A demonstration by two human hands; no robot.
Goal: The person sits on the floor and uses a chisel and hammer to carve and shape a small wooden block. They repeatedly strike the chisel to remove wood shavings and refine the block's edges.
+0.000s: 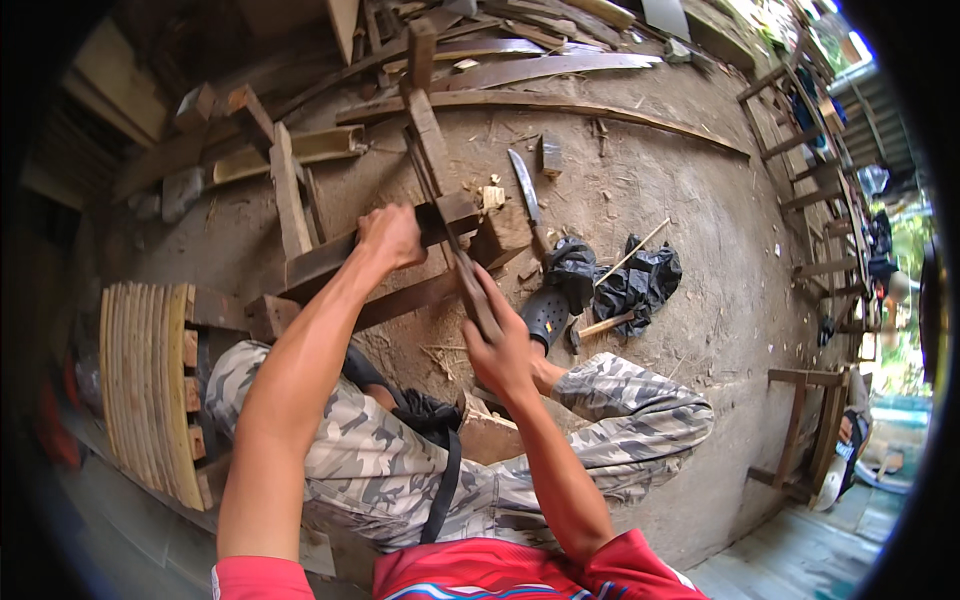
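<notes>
My left hand point(390, 235) is closed around a dark wooden beam point(325, 262), part of a rough wooden frame lying in front of me. In my right hand point(497, 345), slightly blurred, is a long narrow saw point(462, 262). Its thin dark blade runs away from me across the beam, close to the beam's right end. Whether teeth are cutting into the wood is too small to tell. A wooden block point(500, 236) sits under that end, with a small pale wood piece point(491, 196) next to it. My bent legs in camouflage trousers flank the work.
To the right lie a long knife point(524, 187), black plastic bags point(640, 285) and a hammer point(605, 326) near my dark clog point(545, 317). A slatted wooden piece point(145, 385) stands at left. Boards point(560, 68) are piled at the far side; wooden frames point(815, 200) line the right.
</notes>
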